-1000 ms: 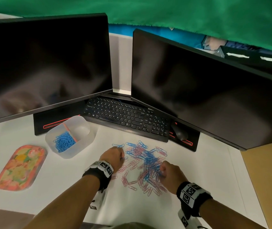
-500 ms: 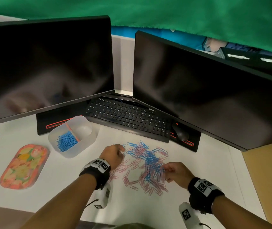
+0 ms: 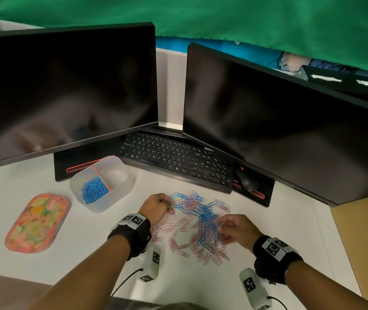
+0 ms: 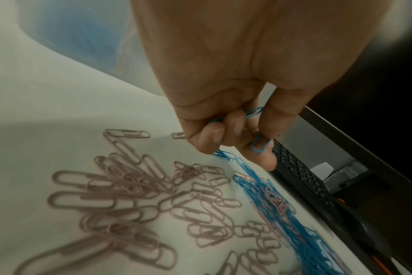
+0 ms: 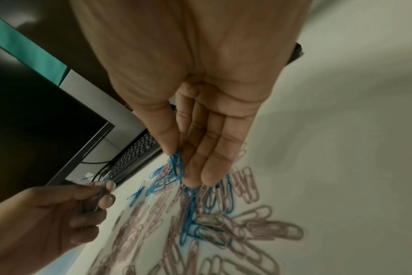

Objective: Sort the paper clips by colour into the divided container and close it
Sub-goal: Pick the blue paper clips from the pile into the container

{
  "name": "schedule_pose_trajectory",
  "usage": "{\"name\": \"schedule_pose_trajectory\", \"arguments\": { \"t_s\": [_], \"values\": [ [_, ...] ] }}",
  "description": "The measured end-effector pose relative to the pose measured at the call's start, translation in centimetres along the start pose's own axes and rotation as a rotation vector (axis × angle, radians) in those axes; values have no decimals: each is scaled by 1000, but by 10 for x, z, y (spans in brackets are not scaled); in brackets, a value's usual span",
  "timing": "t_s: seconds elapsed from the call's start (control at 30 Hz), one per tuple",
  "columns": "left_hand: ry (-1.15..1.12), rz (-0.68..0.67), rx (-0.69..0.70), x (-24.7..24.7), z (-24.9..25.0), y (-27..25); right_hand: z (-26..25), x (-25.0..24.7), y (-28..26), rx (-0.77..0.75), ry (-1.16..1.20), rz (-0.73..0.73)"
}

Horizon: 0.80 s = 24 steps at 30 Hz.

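Note:
Pink and blue paper clips [image 3: 197, 227] lie mixed in a pile on the white desk. My left hand [image 3: 170, 208] sits at the pile's left edge, its curled fingers holding a few blue clips [image 4: 254, 112]. At the pile's right side my right hand [image 3: 222, 227] pinches blue clips [image 5: 176, 163] between thumb and fingers, just above the heap. The translucent divided container [image 3: 120, 193] stands open to the left. Its near compartment holds blue clips [image 3: 93, 190]; the far compartment [image 3: 117, 175] looks empty. A floral oval lid [image 3: 37, 222] lies flat further left.
A black keyboard [image 3: 176, 159] and mouse [image 3: 246, 181] lie just behind the pile. Two dark monitors [image 3: 66, 90] overhang the back of the desk. A brown surface [image 3: 366, 238] borders the white desk on the right.
My right hand has shifted to the right and uncurled from a fist into a pinch on blue clips. The left hand has stayed at the pile's left edge.

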<state>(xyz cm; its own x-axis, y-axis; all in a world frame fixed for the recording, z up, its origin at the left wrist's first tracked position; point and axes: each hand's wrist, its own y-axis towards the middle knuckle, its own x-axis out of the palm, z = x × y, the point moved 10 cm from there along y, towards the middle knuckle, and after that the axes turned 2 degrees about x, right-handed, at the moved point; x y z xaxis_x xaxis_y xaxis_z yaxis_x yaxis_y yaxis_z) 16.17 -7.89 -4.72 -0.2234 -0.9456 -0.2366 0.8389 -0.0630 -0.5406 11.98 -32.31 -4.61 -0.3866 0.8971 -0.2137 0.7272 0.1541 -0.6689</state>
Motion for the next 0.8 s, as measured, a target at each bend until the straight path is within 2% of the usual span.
{"name": "schedule_pose_trajectory", "arguments": {
  "t_s": [0.2, 0.33, 0.6, 0.73, 0.8],
  "values": [
    [-414, -11, -112, -2, -1, -9, -27, 19, -4, 36, 225, -77],
    [-727, -70, -183, 3, 1, -20, -71, 47, 4, -28, 131, -127],
    [-934, -105, -181, 6, 5, -32, -147, 96, 10, -149, -49, -103],
    [-968, -76, -156, -15, 9, -35, -153, 87, 11, -159, 52, -56],
    [-1017, -37, -129, -34, 11, -39, -147, 72, 14, -158, 25, -8]
  ]
}}
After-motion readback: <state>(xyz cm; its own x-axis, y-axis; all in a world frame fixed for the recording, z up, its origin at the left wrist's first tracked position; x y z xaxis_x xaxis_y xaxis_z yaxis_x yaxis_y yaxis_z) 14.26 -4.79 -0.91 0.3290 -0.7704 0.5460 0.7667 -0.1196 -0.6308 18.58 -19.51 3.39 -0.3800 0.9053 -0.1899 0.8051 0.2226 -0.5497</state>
